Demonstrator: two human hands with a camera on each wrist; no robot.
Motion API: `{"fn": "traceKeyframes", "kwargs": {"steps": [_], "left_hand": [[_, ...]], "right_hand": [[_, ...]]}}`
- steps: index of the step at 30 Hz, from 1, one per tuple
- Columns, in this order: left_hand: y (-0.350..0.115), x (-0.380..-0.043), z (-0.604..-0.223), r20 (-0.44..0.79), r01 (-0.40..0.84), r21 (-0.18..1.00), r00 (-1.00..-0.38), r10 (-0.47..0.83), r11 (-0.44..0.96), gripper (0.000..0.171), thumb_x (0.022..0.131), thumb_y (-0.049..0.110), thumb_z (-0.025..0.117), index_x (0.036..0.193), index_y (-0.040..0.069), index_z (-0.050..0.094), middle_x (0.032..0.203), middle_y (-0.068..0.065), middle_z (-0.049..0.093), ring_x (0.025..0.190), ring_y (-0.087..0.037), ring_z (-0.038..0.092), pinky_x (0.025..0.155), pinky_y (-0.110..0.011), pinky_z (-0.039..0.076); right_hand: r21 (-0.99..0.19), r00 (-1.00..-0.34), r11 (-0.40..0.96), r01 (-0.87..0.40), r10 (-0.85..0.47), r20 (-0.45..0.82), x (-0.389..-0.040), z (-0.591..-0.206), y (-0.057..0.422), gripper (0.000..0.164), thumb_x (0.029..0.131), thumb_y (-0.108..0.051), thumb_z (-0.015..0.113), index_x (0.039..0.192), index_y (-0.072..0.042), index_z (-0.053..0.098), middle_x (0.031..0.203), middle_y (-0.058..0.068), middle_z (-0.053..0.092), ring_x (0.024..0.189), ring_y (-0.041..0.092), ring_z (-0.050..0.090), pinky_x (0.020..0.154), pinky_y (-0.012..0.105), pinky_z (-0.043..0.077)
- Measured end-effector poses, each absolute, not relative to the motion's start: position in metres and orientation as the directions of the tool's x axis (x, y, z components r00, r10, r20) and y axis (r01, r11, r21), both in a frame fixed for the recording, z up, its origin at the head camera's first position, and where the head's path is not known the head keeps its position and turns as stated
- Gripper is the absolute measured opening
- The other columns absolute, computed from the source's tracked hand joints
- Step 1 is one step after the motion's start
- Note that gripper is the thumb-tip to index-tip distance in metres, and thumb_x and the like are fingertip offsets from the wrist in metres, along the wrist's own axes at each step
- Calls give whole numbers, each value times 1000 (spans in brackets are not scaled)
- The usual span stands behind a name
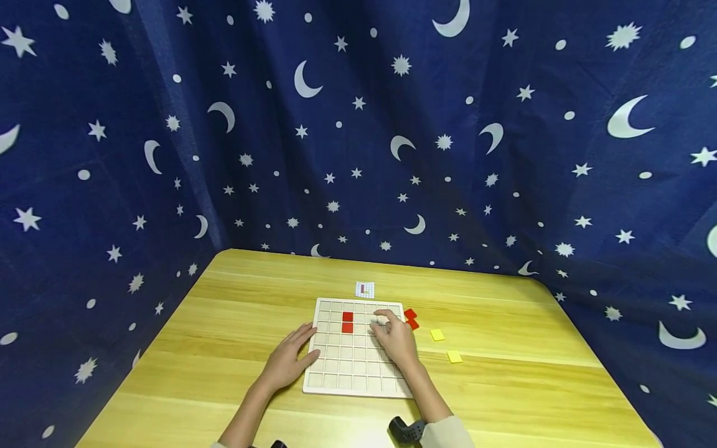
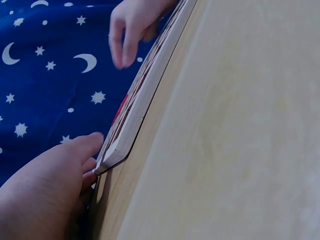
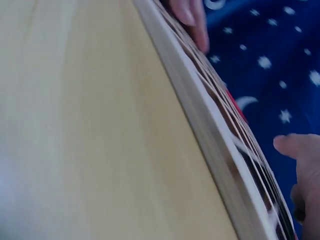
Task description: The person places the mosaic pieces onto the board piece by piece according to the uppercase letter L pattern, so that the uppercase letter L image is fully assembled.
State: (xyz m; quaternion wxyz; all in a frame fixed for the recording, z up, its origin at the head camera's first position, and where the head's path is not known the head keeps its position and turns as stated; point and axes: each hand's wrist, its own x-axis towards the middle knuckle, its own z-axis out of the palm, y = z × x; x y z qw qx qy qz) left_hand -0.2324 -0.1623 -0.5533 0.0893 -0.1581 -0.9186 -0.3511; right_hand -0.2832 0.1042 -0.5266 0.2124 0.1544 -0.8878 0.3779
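Note:
A cream grid board [image 1: 338, 364] lies on the table with two red squares [image 1: 348, 322] in its upper part, one directly below the other. My left hand [image 1: 287, 361] rests at the board's left edge, its fingers extended and thumb near the lower side; in the left wrist view the hand [image 2: 55, 180] touches the board's corner. Over the right part of the board hovers my right hand [image 1: 396, 339], thumb and index finger bent with a gap between them. Nothing shows between the fingers. In the right wrist view this hand's thumb [image 3: 295, 145] stands off the board's surface.
Several loose red squares [image 1: 411, 314] lie beside the board's upper right edge. Two yellow squares [image 1: 454, 356] lie farther right on the wooden table [image 1: 224, 336]. Behind the board is a small grid card [image 1: 365, 289] with a red mark. A star-patterned curtain [image 1: 347, 124] hangs around the table.

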Motion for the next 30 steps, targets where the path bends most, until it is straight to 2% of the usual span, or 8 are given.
{"fn": "traceKeyframes", "kwargs": {"steps": [5, 7, 11, 16, 20, 28, 30], "left_hand": [[-163, -232, -550, 282, 352, 633, -934, 219, 690, 46, 93, 25, 55, 135, 7, 47, 142, -10, 39, 132, -31, 32, 104, -53, 27], [-163, -231, -549, 285, 351, 637, -934, 214, 686, 44, 93, 20, 54, 135, 6, 48, 142, -10, 40, 131, -31, 32, 104, -52, 27], [-162, -231, -549, 270, 341, 645, -939, 213, 683, 43, 93, 14, 52, 135, 7, 48, 142, -10, 40, 132, -30, 32, 105, -50, 26], [-161, -231, -551, 261, 334, 648, -942, 212, 685, 42, 93, 12, 50, 135, 6, 47, 142, -9, 40, 132, -29, 31, 105, -50, 26], [-161, -231, -550, 266, 338, 647, -940, 213, 683, 42, 93, 12, 50, 135, 6, 47, 142, -10, 40, 132, -30, 32, 105, -50, 26], [-162, -231, -550, 270, 342, 646, -938, 215, 682, 42, 93, 12, 51, 135, 6, 48, 142, -10, 40, 131, -30, 32, 105, -50, 27], [-162, -231, -550, 268, 342, 645, -939, 216, 683, 42, 93, 12, 51, 135, 7, 48, 142, -10, 40, 131, -31, 32, 105, -50, 27]], "right_hand": [[-618, -863, 720, -316, 52, 502, -285, -531, 132, 26, 80, -19, 72, 104, -9, 66, 44, -10, 28, 40, -1, 17, 34, 21, 20], [-613, -856, 738, -283, 93, 508, -285, -531, 140, 27, 79, -17, 72, 104, -7, 66, 45, -6, 40, 39, 0, 21, 33, 21, 22], [-588, -862, 782, -206, 139, 487, -283, -532, 154, 29, 79, -16, 73, 104, -3, 66, 45, 1, 48, 36, 4, 25, 31, 21, 23], [-536, -883, 837, -111, 165, 440, -283, -536, 164, 32, 77, -23, 75, 101, -2, 69, 47, 6, 53, 39, 10, 30, 33, 25, 27], [-505, -876, 858, -92, 171, 450, -284, -537, 167, 32, 76, -26, 76, 97, -2, 71, 56, 11, 61, 42, 15, 36, 35, 29, 32], [-540, -876, 838, -84, 196, 441, -285, -537, 173, 30, 73, -27, 78, 91, -4, 73, 60, 11, 63, 40, 12, 32, 34, 28, 29], [-550, -873, 831, -85, 204, 443, -286, -538, 174, 30, 73, -27, 78, 92, -5, 72, 54, 7, 59, 39, 11, 30, 33, 27, 28]]}}
